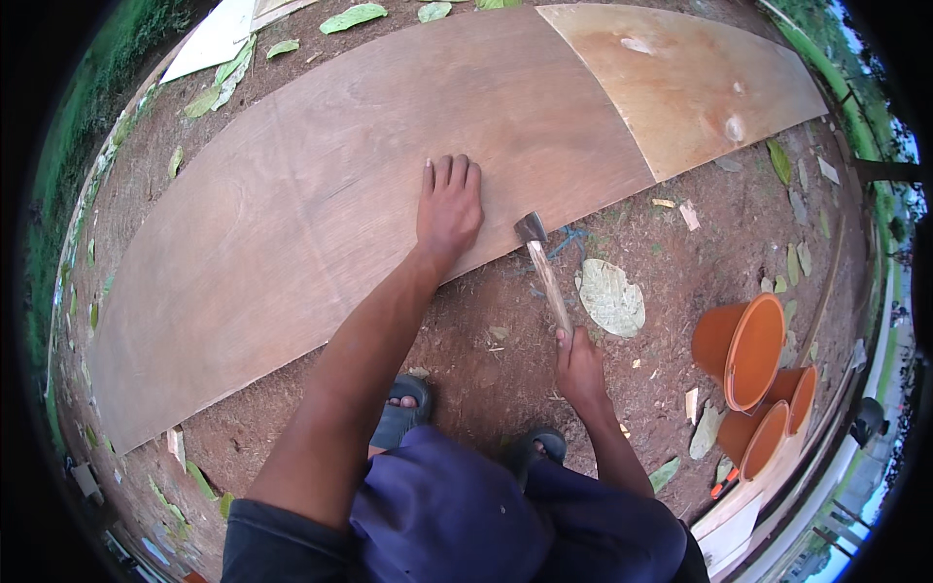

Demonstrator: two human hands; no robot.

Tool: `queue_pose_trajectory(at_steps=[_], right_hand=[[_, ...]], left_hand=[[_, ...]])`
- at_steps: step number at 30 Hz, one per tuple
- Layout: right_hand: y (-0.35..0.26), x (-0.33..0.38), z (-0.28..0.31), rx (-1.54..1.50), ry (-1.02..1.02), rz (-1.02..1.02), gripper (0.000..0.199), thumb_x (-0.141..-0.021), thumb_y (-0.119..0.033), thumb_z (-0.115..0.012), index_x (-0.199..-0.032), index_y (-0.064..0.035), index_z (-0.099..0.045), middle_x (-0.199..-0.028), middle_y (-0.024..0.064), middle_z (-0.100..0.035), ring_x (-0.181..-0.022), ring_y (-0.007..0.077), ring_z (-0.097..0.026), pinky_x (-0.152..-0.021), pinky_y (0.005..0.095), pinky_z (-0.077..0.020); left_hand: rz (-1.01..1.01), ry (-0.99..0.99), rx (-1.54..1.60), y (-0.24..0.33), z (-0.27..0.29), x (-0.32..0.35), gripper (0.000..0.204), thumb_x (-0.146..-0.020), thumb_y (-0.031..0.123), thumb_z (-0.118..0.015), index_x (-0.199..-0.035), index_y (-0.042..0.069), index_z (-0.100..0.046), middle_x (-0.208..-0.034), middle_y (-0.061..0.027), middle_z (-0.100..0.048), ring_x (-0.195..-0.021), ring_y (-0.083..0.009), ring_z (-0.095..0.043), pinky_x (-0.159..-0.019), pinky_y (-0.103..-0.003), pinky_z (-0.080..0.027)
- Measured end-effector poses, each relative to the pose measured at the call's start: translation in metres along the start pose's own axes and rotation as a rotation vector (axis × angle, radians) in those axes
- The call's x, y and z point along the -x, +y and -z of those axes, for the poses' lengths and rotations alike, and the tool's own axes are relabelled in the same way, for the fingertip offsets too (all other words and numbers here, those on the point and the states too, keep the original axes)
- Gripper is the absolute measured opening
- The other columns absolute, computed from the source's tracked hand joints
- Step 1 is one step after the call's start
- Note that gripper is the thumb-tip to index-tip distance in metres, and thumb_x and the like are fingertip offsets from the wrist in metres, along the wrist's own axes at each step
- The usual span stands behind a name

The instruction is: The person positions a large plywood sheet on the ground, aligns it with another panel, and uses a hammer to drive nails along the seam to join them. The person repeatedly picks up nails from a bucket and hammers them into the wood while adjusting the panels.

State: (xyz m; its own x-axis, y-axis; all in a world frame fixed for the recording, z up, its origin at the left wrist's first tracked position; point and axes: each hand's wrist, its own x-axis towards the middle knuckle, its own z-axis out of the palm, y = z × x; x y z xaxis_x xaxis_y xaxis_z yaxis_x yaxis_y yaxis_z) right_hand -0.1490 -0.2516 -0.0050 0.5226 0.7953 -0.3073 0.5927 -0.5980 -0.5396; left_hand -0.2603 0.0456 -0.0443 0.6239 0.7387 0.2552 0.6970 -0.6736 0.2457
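A long brown plywood sheet (pixel 321 194) stretches across the ground in front of me. My left hand (pixel 451 206) lies on it near its close edge, fingers extended over the wood and nothing held. In my right hand (pixel 580 369) is a hammer (pixel 549 282), gripped by the lower end of its rough wooden handle. Its dark metal head is at the sheet's near edge, to the right of my left hand; whether it touches the wood I cannot tell. A lighter plywood piece (pixel 700 87) meets the brown sheet at its right end.
Orange buckets (pixel 743 350) stand or lie on the right, with a small orange-and-black tool (pixel 724 484) by them. A large dry leaf (pixel 610 297) lies on the bare soil beyond the hammer handle. Blue string (pixel 571 236) shows beside the sheet. A white board (pixel 209 44) is at far left.
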Motion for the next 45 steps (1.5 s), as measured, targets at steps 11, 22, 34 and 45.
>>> queue_pose_trajectory(at_steps=[11, 22, 34, 45], right_hand=[[-0.009, 0.0, 0.019, -0.201, 0.342, 0.185, 0.034, -0.105, -0.03, -0.05, -0.097, 0.0026, -0.051, -0.076, 0.0275, -0.059, -0.064, 0.0452, -0.061, -0.061, 0.0504, -0.0484], [-0.055, 0.002, 0.062, -0.765, 0.412, 0.398, 0.034, -0.107, -0.031, -0.047, -0.102, 0.0023, -0.051, -0.068, 0.0186, -0.055, -0.056, 0.0334, -0.056, -0.057, 0.0456, -0.0475], [-0.041, 0.001, 0.033, -0.541, 0.288, 0.187, 0.033, -0.107, -0.031, -0.046, -0.102, 0.001, -0.051, -0.067, 0.0124, -0.053, -0.057, 0.0214, -0.055, -0.055, 0.0387, -0.0472], [-0.029, 0.0, 0.011, -0.19, 0.126, 0.051, 0.034, -0.106, -0.032, -0.047, -0.101, 0.0019, -0.052, -0.071, 0.0276, -0.061, -0.069, 0.0516, -0.062, -0.063, 0.055, -0.0483]], left_hand=[[-0.004, -0.001, -0.002, 0.002, -0.004, 0.002, 0.044, -0.088, 0.006, -0.051, -0.131, -0.002, -0.05, -0.137, -0.0179, -0.049, -0.136, -0.0364, -0.041, -0.121, -0.054, -0.028], [-0.002, 0.027, -0.03, -0.008, -0.001, 0.005, 0.043, -0.088, 0.01, -0.053, -0.129, -0.002, -0.052, -0.136, -0.018, -0.05, -0.135, -0.0358, -0.042, -0.12, -0.054, -0.029], [-0.006, 0.032, -0.033, -0.007, 0.001, 0.004, 0.043, -0.087, 0.009, -0.053, -0.129, -0.002, -0.051, -0.135, -0.0183, -0.05, -0.134, -0.0361, -0.042, -0.119, -0.054, -0.03], [0.0, -0.008, -0.006, -0.004, -0.007, 0.015, 0.044, -0.088, 0.01, -0.052, -0.13, -0.003, -0.051, -0.137, -0.0192, -0.05, -0.135, -0.0371, -0.042, -0.119, -0.056, -0.029]])
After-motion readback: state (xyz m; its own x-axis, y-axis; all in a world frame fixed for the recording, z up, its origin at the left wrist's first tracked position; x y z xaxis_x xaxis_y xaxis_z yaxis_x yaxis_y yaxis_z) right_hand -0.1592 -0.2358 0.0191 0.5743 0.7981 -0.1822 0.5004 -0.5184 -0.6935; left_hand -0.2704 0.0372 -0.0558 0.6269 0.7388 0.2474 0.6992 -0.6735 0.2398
